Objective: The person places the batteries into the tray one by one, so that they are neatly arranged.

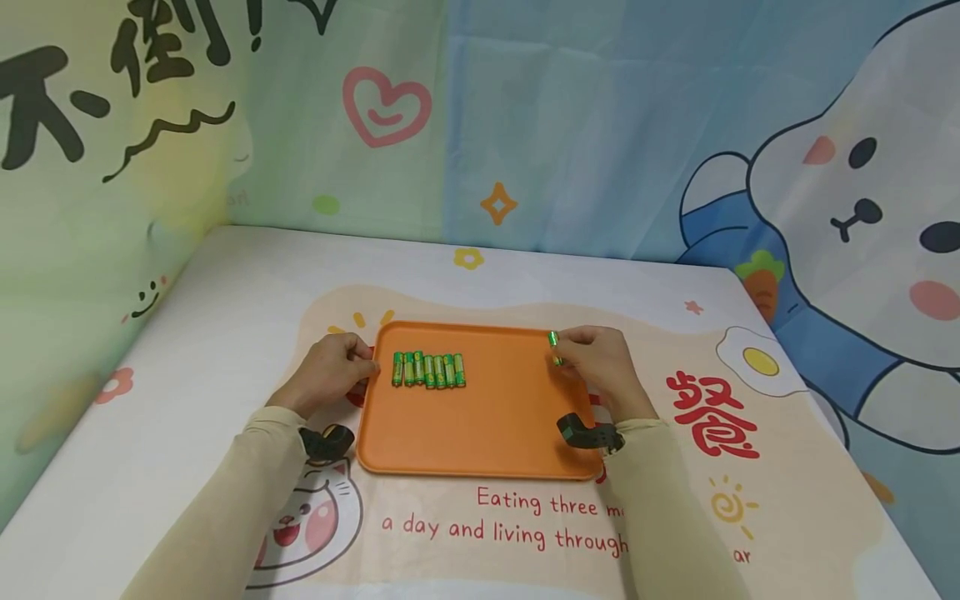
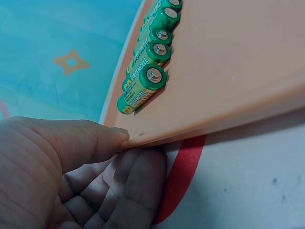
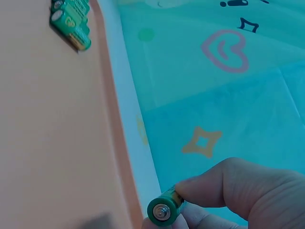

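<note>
An orange tray (image 1: 480, 433) lies on the table, bearing a row of several green batteries (image 1: 429, 370) side by side near its upper left. My left hand (image 1: 330, 375) pinches the tray's left rim; in the left wrist view the thumb (image 2: 100, 138) lies on top and curled fingers sit beneath. Over the tray's upper right corner, my right hand (image 1: 603, 362) holds a single green battery (image 1: 554, 347) between thumb and fingers. The right wrist view shows that battery's metal button end (image 3: 162, 212) facing the camera.
A white printed tablecloth (image 1: 495, 533) with drawings and red lettering lies under the tray. A printed curtain (image 1: 570, 125) hangs behind the table, and another printed sheet (image 1: 75, 292) on the left. Dark wrist cameras (image 1: 588, 433) sit on both wrists.
</note>
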The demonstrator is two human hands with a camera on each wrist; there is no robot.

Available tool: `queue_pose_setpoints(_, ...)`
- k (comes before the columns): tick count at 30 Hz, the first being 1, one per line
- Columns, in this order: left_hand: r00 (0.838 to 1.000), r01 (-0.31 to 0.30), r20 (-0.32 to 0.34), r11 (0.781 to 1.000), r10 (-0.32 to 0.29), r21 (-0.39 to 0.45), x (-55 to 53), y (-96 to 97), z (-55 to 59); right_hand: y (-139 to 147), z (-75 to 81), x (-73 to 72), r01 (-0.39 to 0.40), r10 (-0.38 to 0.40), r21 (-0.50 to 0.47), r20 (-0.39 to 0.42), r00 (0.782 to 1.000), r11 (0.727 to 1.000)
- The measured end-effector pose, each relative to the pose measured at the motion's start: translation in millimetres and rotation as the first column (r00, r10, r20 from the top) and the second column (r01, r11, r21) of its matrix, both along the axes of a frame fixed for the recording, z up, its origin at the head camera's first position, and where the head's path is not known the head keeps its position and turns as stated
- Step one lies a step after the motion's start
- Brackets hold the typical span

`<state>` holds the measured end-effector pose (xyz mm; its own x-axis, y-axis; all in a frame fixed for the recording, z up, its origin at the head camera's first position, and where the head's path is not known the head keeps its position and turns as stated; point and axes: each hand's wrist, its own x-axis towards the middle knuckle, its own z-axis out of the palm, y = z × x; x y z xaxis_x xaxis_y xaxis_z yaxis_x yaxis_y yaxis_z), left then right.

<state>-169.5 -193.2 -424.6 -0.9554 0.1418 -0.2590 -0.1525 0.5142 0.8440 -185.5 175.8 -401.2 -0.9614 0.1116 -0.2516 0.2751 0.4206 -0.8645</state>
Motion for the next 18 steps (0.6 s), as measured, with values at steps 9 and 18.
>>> queue_pose_setpoints(9, 1.000, -0.010, 0.018, 1.000, 0.009, 0.006, 0.5, 0.6, 1.4, -17.6, -9.6, -2.7, -0.056, 0.057, -0.062, 0.010, 0.998, 0.997)
queue_pose_setpoints(18, 1.000, -0.006, 0.016, 1.000, 0.006, 0.009, 0.7, 0.6, 1.5, -38.3, -20.5, -2.7, -0.078, 0.080, -0.070, 0.029, 0.996, 0.994)
